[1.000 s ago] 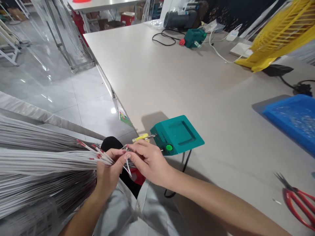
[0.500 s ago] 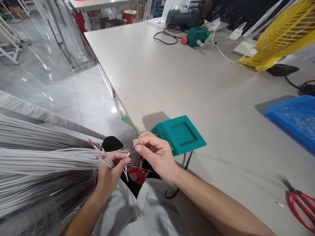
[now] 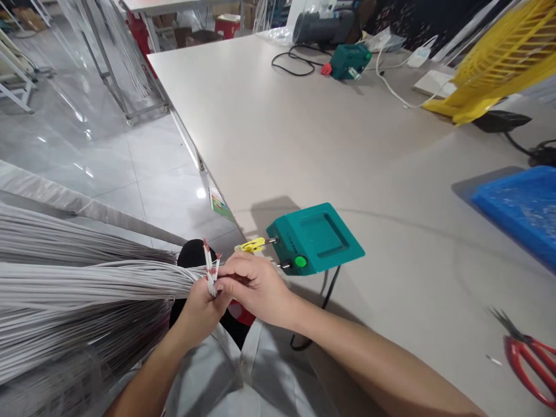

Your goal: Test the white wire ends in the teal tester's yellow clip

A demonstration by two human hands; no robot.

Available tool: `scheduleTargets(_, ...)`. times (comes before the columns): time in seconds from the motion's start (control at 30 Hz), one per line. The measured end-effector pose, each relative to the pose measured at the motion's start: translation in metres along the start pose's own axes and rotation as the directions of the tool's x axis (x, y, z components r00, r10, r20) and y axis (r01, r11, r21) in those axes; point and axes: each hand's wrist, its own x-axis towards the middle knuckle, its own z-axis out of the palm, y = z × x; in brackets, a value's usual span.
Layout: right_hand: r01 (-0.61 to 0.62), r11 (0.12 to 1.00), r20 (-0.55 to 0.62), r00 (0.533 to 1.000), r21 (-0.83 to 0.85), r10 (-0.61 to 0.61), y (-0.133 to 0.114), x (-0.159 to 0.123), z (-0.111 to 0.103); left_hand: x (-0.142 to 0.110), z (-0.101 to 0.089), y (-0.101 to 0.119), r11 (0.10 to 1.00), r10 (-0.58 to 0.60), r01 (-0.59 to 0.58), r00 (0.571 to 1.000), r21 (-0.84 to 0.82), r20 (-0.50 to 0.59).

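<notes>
Several white wires with red tips [image 3: 211,269] stick up out of my left hand [image 3: 203,307], which is closed around them. My right hand [image 3: 256,286] meets it from the right, thumb and fingers pinched at the wires; exactly what lies between those fingertips is hidden. Behind my hands, a thick bundle of white wires [image 3: 108,282] runs off to the left. Just beyond my right hand, a yellow clip [image 3: 251,245] sits on a metal rod of the green device [image 3: 321,237], which has a round green button.
Red-handled scissors [image 3: 527,359] lie at the right, beside a small white scrap [image 3: 493,360]. A blue tray [image 3: 521,197], a yellow fan [image 3: 499,63] and a second green device [image 3: 350,61] stand farther back on the table [image 3: 304,145].
My right hand moved away from the left hand toward the yellow clip, then came back to the wires. The red-tipped wires in my left hand now point upward instead of leaning left.
</notes>
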Motion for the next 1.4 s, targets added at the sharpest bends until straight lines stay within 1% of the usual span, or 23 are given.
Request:
scheduleTargets(0.03,-0.011,1.0,-0.01,1.0,0.003,0.011,0.001,0.0,0.0,-0.001,-0.001,-0.001,1.0,-0.026,0.026,1.0,-0.013,0.015)
scheduleTargets(0.1,-0.014,1.0,0.006,1.0,0.003,0.014,0.002,0.0,0.0,-0.001,-0.003,-0.001,0.997,-0.061,0.063,0.996,-0.034,0.059)
scheduleTargets(0.17,-0.012,1.0,0.038,0.999,0.014,0.011,0.003,0.0,0.001,-0.001,-0.005,0.002,0.997,-0.067,0.07,0.993,-0.031,0.092)
scheduleTargets(0.2,-0.017,1.0,0.035,0.999,0.017,0.016,0.003,0.0,0.001,-0.001,-0.006,0.003,0.998,-0.063,0.066,0.993,-0.023,0.103)
scheduleTargets(0.3,-0.062,0.998,-0.055,0.996,0.012,0.063,0.003,0.0,0.003,0.0,-0.011,0.009,0.999,-0.033,0.033,0.993,0.005,0.116)
scheduleTargets(0.4,-0.103,0.994,-0.14,0.984,0.029,0.106,0.003,0.0,0.003,0.002,-0.016,0.01,1.0,-0.016,0.017,0.989,-0.005,0.146)
scheduleTargets(0.43,-0.102,0.994,-0.153,0.982,0.034,0.106,0.003,0.0,0.002,0.002,-0.017,0.009,0.999,-0.02,0.024,0.993,-0.032,0.117)
scheduleTargets(0.47,-0.094,0.995,-0.161,0.982,0.03,0.097,0.004,0.0,0.001,0.002,-0.018,0.008,0.997,-0.029,0.033,0.999,-0.073,0.044)
scheduleTargets(0.5,-0.08,0.997,-0.162,0.983,0.016,0.082,0.004,0.0,0.001,0.002,-0.018,0.007,0.993,-0.041,0.034,0.997,-0.113,-0.062)
scheduleTargets(0.53,-0.068,0.998,-0.159,0.985,-0.006,0.066,0.004,0.0,0.0,0.002,-0.017,0.006,0.989,-0.047,0.02,0.982,-0.144,-0.183)
scheduleTargets(0.57,-0.058,0.998,-0.151,0.987,-0.034,0.053,0.004,0.0,0.0,0.001,-0.016,0.005,0.987,-0.04,-0.009,0.955,-0.162,-0.295)
scheduleTargets(0.6,-0.051,0.997,-0.141,0.989,-0.064,0.041,0.004,-0.001,0.001,0.001,-0.014,0.005,0.986,-0.024,-0.041,0.927,-0.164,-0.374)
scheduleTargets(0.63,-0.045,0.995,-0.134,0.99,-0.091,0.032,0.004,-0.002,0.001,0.0,-0.012,0.006,0.985,0.0,-0.071,0.908,-0.154,-0.42)
scheduleTargets(0.67,-0.036,0.993,-0.131,0.991,-0.111,0.021,0.004,-0.002,0.002,0.0,-0.009,0.008,0.985,0.027,-0.098,0.897,-0.14,-0.44)
scheduleTargets(0.77,0.009,0.991,-0.141,0.99,-0.131,-0.027,0.006,-0.005,0.006,-0.001,-0.001,0.015,0.985,0.036,-0.105,0.902,-0.138,-0.43)
scheduleTargets(0.87,0.057,0.993,-0.117,0.991,-0.106,-0.069,0.008,-0.006,0.007,0.001,0.003,0.019,0.981,-0.036,-0.042,0.918,-0.189,-0.395)
scheduleTargets(0.93,0.085,0.993,-0.082,0.992,-0.079,-0.092,0.009,-0.005,0.005,0.002,0.004,0.019,0.973,-0.067,-0.029,0.914,-0.231,-0.399)
scheduleTargets(0.97,0.093,0.993,-0.083,0.992,-0.072,-0.099,0.008,-0.004,0.003,0.002,0.004,0.019,0.969,-0.071,-0.035,0.908,-0.245,-0.412)
scheduleTargets(1.07,0.085,0.993,-0.174,0.98,-0.085,-0.099,0.005,-0.001,-0.005,0.003,0.003,0.018,0.964,-0.07,-0.059,0.885,-0.259,-0.461)
scheduleTargets(1.13,0.068,0.993,-0.228,0.969,-0.101,-0.089,0.003,0.0,-0.008,0.004,0.003,0.018,0.97,-0.058,-0.065,0.875,-0.235,-0.48)
scheduleTargets(1.17,0.061,0.993,-0.237,0.968,-0.106,-0.085,0.003,0.001,-0.009,0.004,0.003,0.019,0.975,-0.046,-0.065,0.875,-0.213,-0.481)
scheduleTargets(1.3,0.06,0.989,-0.233,0.968,-0.138,-0.092,0.004,0.001,-0.005,0.004,0.005,0.019,0.991,0.024,-0.084,0.886,-0.108,-0.464)
scheduleTargets(1.4,0.08,0.986,-0.233,0.966,-0.149,-0.114,0.006,0.0,-0.003,0.003,0.006,0.021,0.996,0.031,-0.066,0.894,-0.064,-0.446)
